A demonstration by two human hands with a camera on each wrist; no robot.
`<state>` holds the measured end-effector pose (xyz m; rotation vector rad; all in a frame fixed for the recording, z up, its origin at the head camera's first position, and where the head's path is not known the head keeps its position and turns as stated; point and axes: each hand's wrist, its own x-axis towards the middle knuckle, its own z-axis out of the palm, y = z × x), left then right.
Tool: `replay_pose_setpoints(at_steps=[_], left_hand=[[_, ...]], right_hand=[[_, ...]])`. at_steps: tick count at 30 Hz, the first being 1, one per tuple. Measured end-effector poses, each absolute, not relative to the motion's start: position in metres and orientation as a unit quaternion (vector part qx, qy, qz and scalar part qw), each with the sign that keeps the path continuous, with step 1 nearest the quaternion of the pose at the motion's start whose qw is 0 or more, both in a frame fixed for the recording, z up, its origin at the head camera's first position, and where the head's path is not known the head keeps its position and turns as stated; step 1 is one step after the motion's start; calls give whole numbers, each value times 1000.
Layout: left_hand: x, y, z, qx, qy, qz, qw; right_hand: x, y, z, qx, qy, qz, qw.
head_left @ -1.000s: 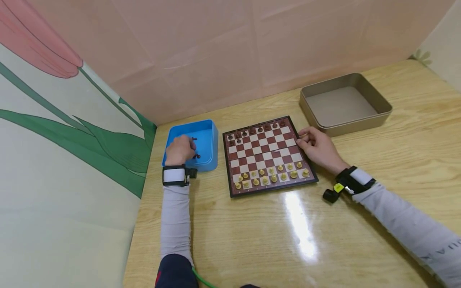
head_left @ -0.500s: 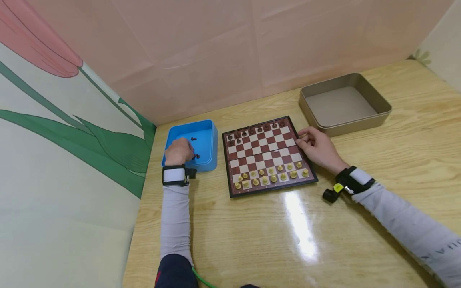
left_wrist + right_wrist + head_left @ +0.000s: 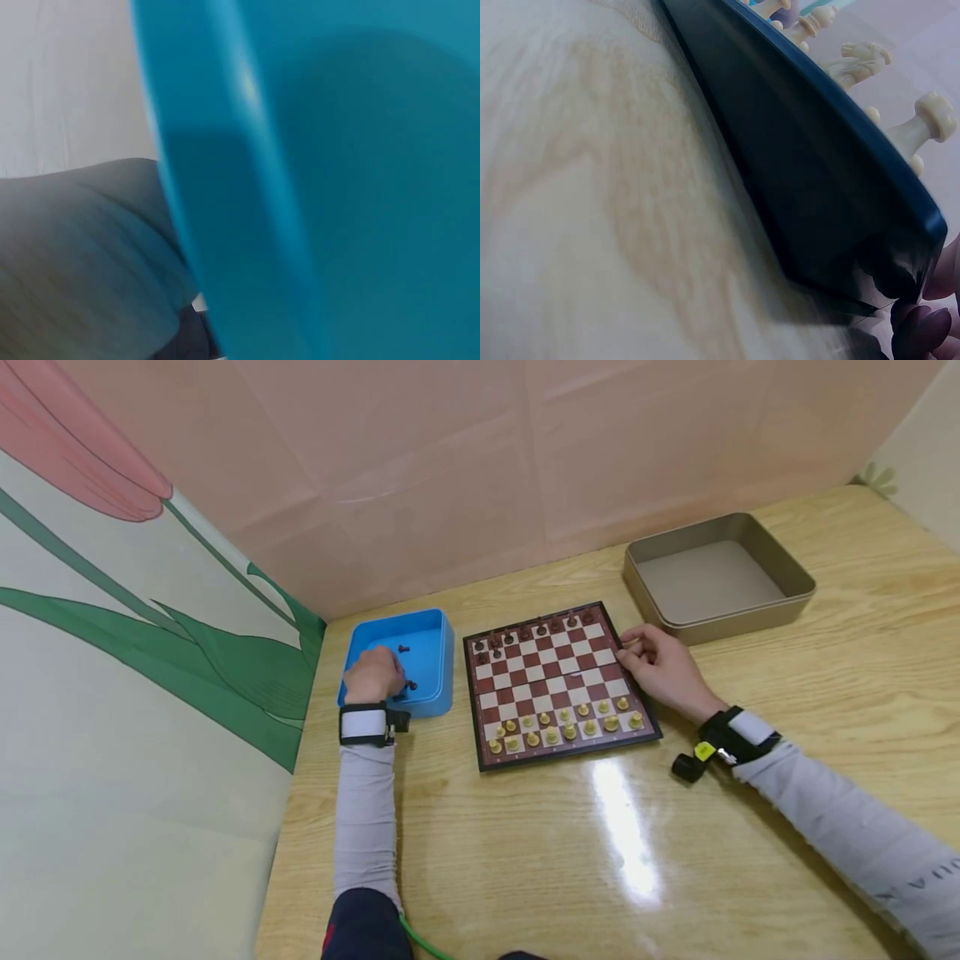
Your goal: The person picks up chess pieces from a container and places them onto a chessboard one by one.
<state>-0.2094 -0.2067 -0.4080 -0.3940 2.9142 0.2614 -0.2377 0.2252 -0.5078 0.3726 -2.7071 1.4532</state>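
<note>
My left hand (image 3: pixel 373 675) reaches down into the blue box (image 3: pixel 447 681). Its fingertips are hidden, so what they hold does not show. Beside it in the box lie small dark chess pieces (image 3: pixel 404 649). A folding chessboard (image 3: pixel 551 675) lies flat to the right of the box. At the board's right edge my right hand (image 3: pixel 667 672) grips the rim with thumb and fingers; the right wrist view shows fingertips (image 3: pixel 922 330) against the board's dark side. Dark pieces (image 3: pixel 541 630) line the far row, with two in front at the left. Light pieces (image 3: pixel 570 732) fill the near rows.
An uncovered brown box (image 3: pixel 731 625) stands at the back right, just beyond my right hand. Wooden tabletop (image 3: pixel 487 852) lies in front of the board. A pink covered wall (image 3: pixel 450 493) rises behind, and a printed sheet (image 3: pixel 187 710) hangs along the left.
Inside the blue box my left hand has shifted slightly left, leaving more of one dark chess piece in sight. My right hand has stayed at the board's edge.
</note>
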Motion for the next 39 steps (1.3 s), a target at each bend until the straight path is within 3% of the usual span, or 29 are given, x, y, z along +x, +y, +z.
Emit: replay_pose_setpoints(at_steps=[15,39], left_hand=[[-208,-208,-405,-126,985,95,74],[-204,-178,-389,-49,989,117,-78]], right_hand=[[-240,226,-513,121,-875,467,26],[-239,226,-510,120,-875,468,28]])
